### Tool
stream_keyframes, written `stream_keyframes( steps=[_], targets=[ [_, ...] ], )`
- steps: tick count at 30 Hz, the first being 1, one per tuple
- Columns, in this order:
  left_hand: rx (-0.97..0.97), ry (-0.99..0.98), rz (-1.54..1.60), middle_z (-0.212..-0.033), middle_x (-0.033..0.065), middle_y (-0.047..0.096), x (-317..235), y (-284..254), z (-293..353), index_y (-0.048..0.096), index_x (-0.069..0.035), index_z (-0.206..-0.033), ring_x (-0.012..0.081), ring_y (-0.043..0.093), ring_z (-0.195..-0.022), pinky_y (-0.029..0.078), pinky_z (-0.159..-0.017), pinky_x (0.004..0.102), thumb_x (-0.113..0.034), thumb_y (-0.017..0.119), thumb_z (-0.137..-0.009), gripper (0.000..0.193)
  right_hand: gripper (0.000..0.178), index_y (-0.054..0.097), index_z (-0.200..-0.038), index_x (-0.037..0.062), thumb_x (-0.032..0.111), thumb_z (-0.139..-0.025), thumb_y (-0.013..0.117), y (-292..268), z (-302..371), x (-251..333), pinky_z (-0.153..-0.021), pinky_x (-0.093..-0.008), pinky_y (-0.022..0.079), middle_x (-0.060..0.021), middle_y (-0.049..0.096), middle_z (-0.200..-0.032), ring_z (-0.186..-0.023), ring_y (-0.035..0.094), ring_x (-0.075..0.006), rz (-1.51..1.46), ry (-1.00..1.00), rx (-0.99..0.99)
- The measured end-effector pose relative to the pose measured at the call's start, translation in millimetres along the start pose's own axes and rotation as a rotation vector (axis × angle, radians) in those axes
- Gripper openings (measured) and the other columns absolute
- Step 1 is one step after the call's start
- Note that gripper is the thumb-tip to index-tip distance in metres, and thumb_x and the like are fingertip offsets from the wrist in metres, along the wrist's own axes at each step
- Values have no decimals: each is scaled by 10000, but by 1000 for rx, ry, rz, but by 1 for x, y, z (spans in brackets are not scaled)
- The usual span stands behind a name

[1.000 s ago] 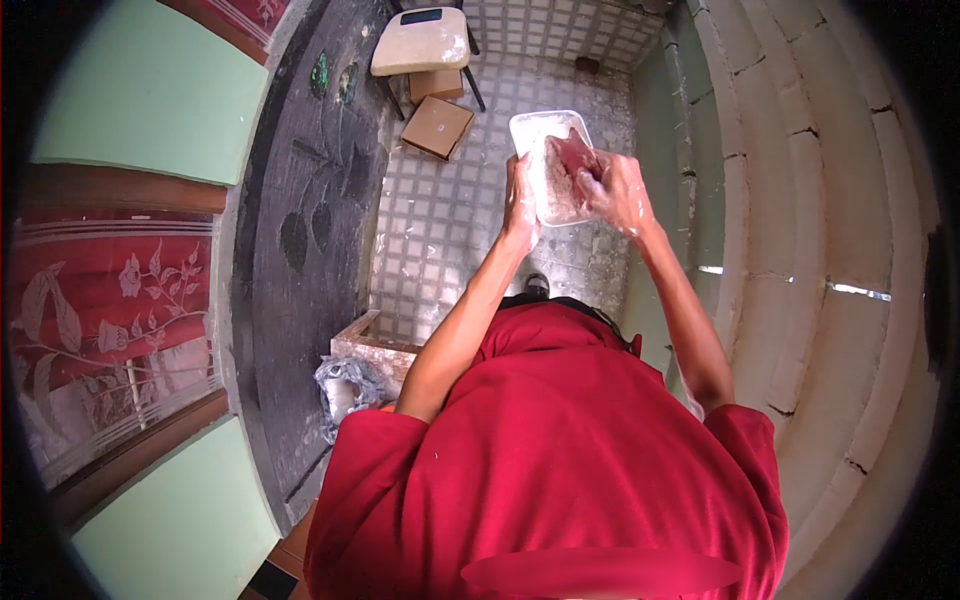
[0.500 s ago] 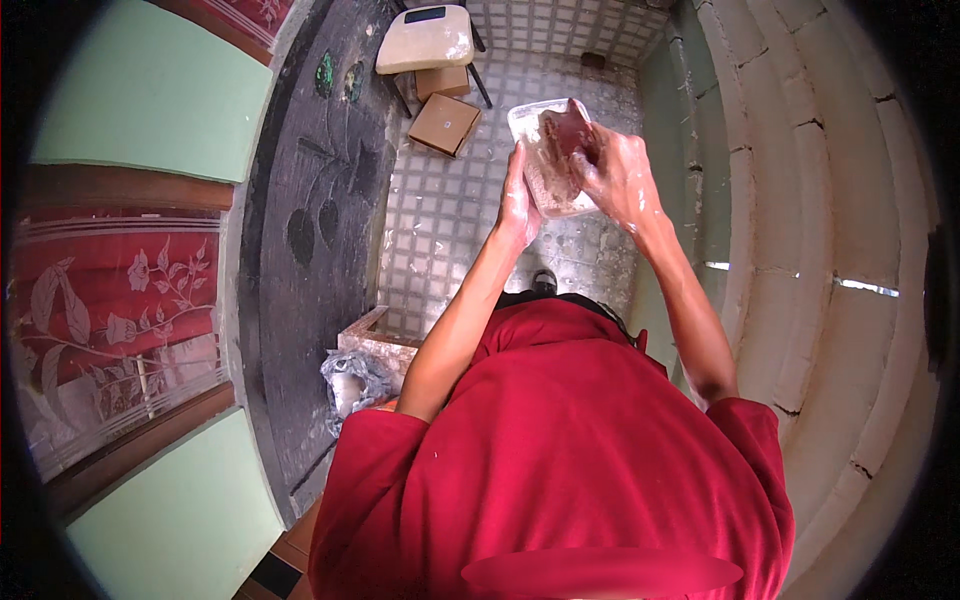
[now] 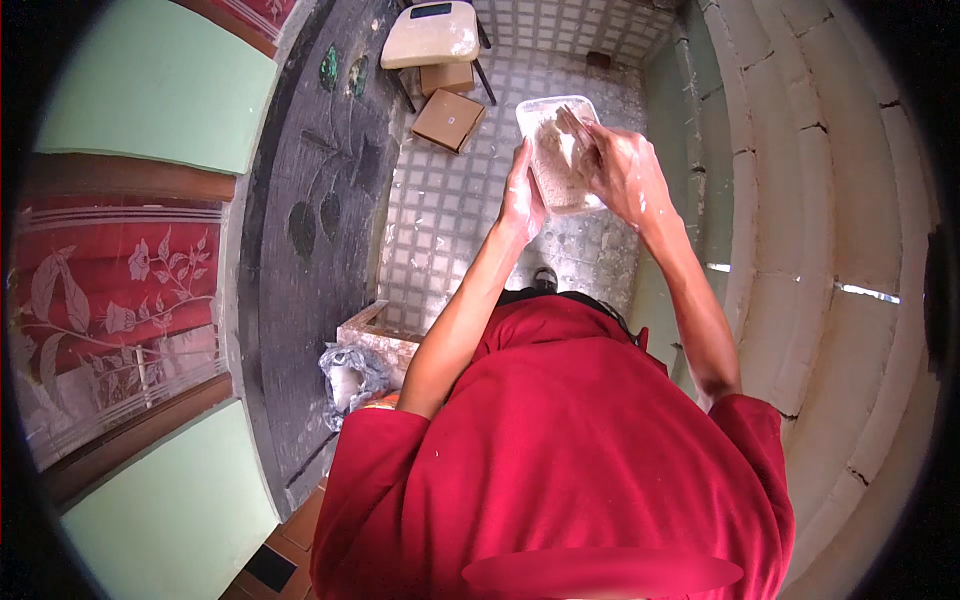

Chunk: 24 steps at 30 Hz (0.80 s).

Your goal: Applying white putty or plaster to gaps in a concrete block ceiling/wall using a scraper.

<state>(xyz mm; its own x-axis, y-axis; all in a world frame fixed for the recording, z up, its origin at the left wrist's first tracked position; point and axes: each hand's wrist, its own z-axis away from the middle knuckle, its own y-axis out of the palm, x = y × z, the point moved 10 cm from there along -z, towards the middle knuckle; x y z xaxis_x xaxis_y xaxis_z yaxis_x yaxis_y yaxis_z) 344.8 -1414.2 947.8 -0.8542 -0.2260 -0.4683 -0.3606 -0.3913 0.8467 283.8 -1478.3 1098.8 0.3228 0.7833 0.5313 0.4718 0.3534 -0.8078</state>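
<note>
A shallow white plastic tub (image 3: 530,102) with rounded corners hangs above the floor in front of me. Pale, crumbly paste or powder (image 3: 557,175) coats its inside. My left hand (image 3: 521,195) grips the tub along its left side, thumb on the rim. Over the tub's right half, my right hand (image 3: 632,180) closes around a thin, flat, reddish-brown piece (image 3: 573,122), now seen nearly edge-on; its exact kind is unclear. Whitish smears mark both hands and the right forearm. The right fingers' undersides are hidden.
A cream-seated chair (image 3: 430,38) stands at the far left, a dark flat object on it. Cardboard boxes (image 3: 448,120) lie beneath and beside it on the tiled floor (image 3: 425,235). A dark carved door (image 3: 310,200) flanks me left. A crumpled plastic bag (image 3: 350,382) sits near my left elbow.
My right hand has tilted the reddish-brown piece from showing its broad face to nearly edge-on, baring more of the pale stuff. The tub appears slightly farther right in view.
</note>
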Motion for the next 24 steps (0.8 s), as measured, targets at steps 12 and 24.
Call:
stream_keyframes(
  steps=[12, 24],
  targets=[
    [86, -14, 169, -1329, 64, 564, 9, 11, -3, 483, -115, -1377, 229, 551, -1207, 427, -1049, 413, -442, 401, -1016, 493, 261, 605, -891, -97, 125, -754, 607, 2, -1, 3, -653, -456, 484, -306, 569, -750, -745, 578, -484, -198, 110, 36],
    [19, -56, 59, -1323, 39, 567, 30, -13, -15, 507, -149, -1348, 210, 548, -1203, 436, -1034, 409, -475, 441, -996, 484, 250, 608, -868, -77, 161, -794, 633, 28, 5, -5, -646, -486, 492, -322, 574, -743, -736, 612, -471, -150, 37, 82]
  ],
)
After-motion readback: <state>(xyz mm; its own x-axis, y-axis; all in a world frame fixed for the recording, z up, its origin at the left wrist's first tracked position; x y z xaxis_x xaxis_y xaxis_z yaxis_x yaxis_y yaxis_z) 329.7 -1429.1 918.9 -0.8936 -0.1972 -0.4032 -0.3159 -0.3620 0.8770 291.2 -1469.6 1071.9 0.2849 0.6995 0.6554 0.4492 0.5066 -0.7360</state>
